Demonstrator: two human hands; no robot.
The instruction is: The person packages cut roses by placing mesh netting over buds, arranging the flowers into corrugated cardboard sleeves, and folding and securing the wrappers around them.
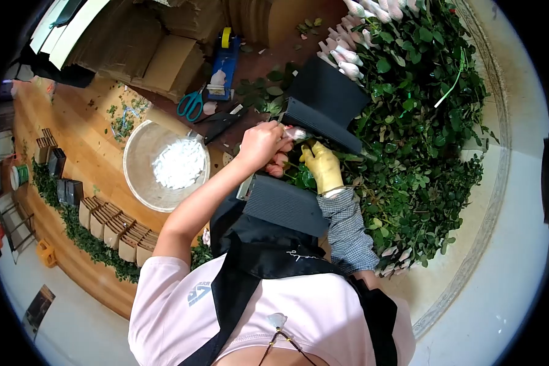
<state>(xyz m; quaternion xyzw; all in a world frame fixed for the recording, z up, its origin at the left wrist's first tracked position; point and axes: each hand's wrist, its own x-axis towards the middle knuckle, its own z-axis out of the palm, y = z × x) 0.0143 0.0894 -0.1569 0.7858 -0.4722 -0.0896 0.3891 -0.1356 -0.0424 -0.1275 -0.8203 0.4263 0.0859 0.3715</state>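
My bare left hand [262,145] has its fingers closed round a rose bud in white netting [296,133]. Just right of it my right hand [321,166], in a yellow glove with a checked sleeve, is bent at the fingers near the stems; what lies between its fingertips is too small to tell. Pink roses [276,165] lie under my left hand, with green leaves [302,177] between the hands. Dark ribbed panels stand on both sides: one behind the hands [323,125], another [285,204] nearer my body.
A large heap of leafy roses [421,140] fills the right side. At the left stands a round bin [131,177] of white pieces [180,163]. Teal scissors [191,106], a blue tape dispenser [224,68] and cardboard [171,64] are beyond my left hand. Wrapped bundles [113,229] line the floor.
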